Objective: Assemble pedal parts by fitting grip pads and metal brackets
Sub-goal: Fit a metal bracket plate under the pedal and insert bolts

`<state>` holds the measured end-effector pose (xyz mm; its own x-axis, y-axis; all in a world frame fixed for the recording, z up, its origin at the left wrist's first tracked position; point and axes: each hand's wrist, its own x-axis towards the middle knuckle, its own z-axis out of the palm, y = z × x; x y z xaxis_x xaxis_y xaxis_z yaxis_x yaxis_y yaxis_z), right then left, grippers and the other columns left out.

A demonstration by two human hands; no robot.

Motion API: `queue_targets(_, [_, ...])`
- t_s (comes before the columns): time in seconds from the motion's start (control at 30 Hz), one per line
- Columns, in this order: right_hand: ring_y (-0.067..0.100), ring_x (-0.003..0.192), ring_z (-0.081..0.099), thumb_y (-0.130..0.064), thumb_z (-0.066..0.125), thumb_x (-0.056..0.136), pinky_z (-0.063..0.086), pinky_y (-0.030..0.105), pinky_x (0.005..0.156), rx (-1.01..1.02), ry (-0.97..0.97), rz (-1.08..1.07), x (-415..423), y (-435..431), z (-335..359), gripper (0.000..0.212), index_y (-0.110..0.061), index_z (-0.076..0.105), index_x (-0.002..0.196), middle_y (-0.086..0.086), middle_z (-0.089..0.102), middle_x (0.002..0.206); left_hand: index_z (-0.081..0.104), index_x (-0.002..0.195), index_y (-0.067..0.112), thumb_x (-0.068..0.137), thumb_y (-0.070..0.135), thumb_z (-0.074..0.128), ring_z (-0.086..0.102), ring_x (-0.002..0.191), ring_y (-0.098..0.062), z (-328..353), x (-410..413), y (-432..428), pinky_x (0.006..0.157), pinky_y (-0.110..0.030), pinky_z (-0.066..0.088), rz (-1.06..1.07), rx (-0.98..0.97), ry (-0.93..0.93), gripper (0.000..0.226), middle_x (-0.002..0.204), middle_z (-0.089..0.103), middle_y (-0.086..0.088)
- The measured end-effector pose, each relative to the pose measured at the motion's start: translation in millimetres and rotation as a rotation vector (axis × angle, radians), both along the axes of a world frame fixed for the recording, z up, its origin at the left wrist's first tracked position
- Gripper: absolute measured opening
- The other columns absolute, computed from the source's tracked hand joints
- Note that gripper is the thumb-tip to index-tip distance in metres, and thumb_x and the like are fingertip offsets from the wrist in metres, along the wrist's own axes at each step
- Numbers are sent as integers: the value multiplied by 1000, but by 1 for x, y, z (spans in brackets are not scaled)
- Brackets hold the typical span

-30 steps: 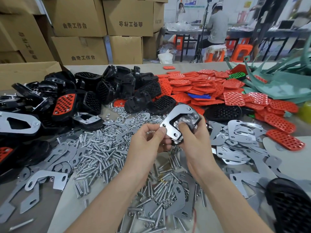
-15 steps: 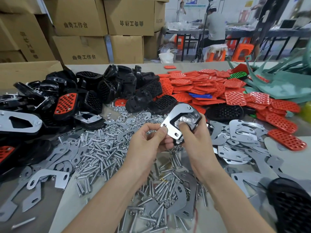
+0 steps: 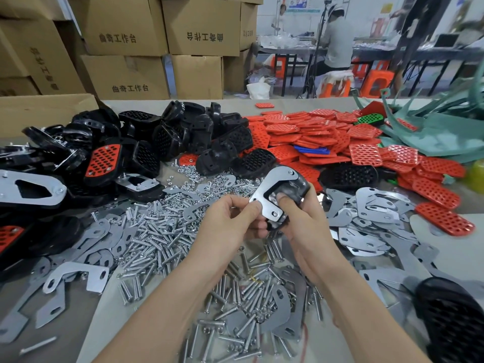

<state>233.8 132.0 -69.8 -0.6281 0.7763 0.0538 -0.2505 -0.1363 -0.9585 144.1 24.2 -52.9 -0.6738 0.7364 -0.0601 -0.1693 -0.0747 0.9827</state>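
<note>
Above the table I hold a black pedal body (image 3: 296, 188) with a silver metal bracket (image 3: 272, 189) lying on its upper face. My right hand (image 3: 305, 224) grips the pedal from below and the right, its thumb pressed into the bracket's opening. My left hand (image 3: 233, 224) pinches the bracket's lower left corner between thumb and fingers. Bolt heads show at the bracket's ends. Red grip pads (image 3: 322, 137) lie heaped at the back right. Loose brackets (image 3: 366, 205) are spread to the right of my hands.
A heap of bolts and nuts (image 3: 157, 226) covers the table under and left of my hands. Black pedal bodies (image 3: 193, 132) are piled at the back left, one with a red pad (image 3: 103, 159). Cardboard boxes (image 3: 125, 74) stand behind. A black pedal (image 3: 455, 320) lies at the lower right.
Both hands stay on the pedal and bracket in nearly the same place. The grip looks unchanged.
</note>
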Motion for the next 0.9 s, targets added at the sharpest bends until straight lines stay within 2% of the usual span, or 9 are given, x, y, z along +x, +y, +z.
queue_targets(0.07, [30, 99, 65, -7, 55, 104, 51, 58, 94, -19, 1, 3, 1, 0, 1, 20, -23, 61, 116, 5, 74, 103, 61, 103, 2, 97, 15, 68, 72, 66, -17, 1, 0, -1, 70, -32, 63, -2, -17, 36, 16, 72, 74, -2])
queue_targets(0.2, [29, 98, 66, -6, 56, 103, 46, 66, 104, -20, -5, 10, 1, -1, 2, 20, -22, 61, 115, 5, 74, 101, 53, 111, 9, 95, 15, 69, 69, 60, -16, 5, -4, -3, 61, -28, 60, -8, -25, 54, 23, 71, 74, -4])
queue_targets(0.3, [38, 110, 67, -15, 63, 97, 45, 68, 107, -11, -8, -7, 1, -1, 2, 21, -26, 63, 115, 6, 75, 108, 57, 105, 16, 97, 19, 68, 70, 63, -15, 2, -3, -3, 66, -34, 62, 10, -86, 258, 14, 75, 75, -2])
queue_targets(0.37, [37, 116, 67, -25, 65, 88, 46, 66, 107, 1, -1, -10, 0, -2, 2, 26, -28, 63, 114, 4, 75, 110, 60, 100, 18, 96, 21, 68, 70, 66, -14, -1, -3, -2, 68, -36, 62, 27, -87, 325, 9, 78, 73, -4])
queue_targets(0.47, [35, 116, 66, -27, 63, 86, 47, 65, 107, 43, 9, -16, 0, -1, 1, 24, -29, 62, 110, 2, 73, 108, 64, 97, 15, 94, 16, 71, 68, 67, -13, -3, -5, 0, 64, -28, 59, 43, -46, 283, 7, 76, 70, -7])
queue_targets(0.57, [27, 109, 68, -29, 62, 86, 47, 64, 107, 84, -10, -39, 0, 0, -1, 23, -28, 61, 110, -1, 73, 105, 67, 98, 10, 92, 9, 72, 65, 65, -14, -3, -6, 1, 63, -25, 57, -3, 33, 91, 8, 68, 65, -3])
queue_targets(0.67, [37, 107, 68, -30, 63, 86, 49, 67, 102, 65, -29, -38, 0, 1, -1, 20, -32, 63, 106, 6, 75, 108, 70, 106, 8, 93, 4, 68, 63, 65, -14, -1, -9, 0, 65, -25, 58, -96, 49, -23, 14, 73, 63, -5])
queue_targets(0.8, [49, 108, 66, -20, 61, 95, 48, 73, 98, -16, -21, -24, 1, 1, 0, 23, -22, 60, 117, 22, 72, 116, 69, 118, 10, 98, 1, 58, 64, 67, -15, 3, -14, -3, 67, -25, 58, -171, 0, 1, 24, 78, 62, -8])
queue_targets(0.9, [48, 105, 68, -13, 60, 100, 56, 65, 94, -42, -20, -15, 2, 2, 0, 19, -20, 60, 118, 22, 72, 115, 68, 116, 12, 99, 3, 58, 64, 64, -16, 4, -17, -5, 63, -25, 57, -173, -61, 86, 22, 77, 65, -5])
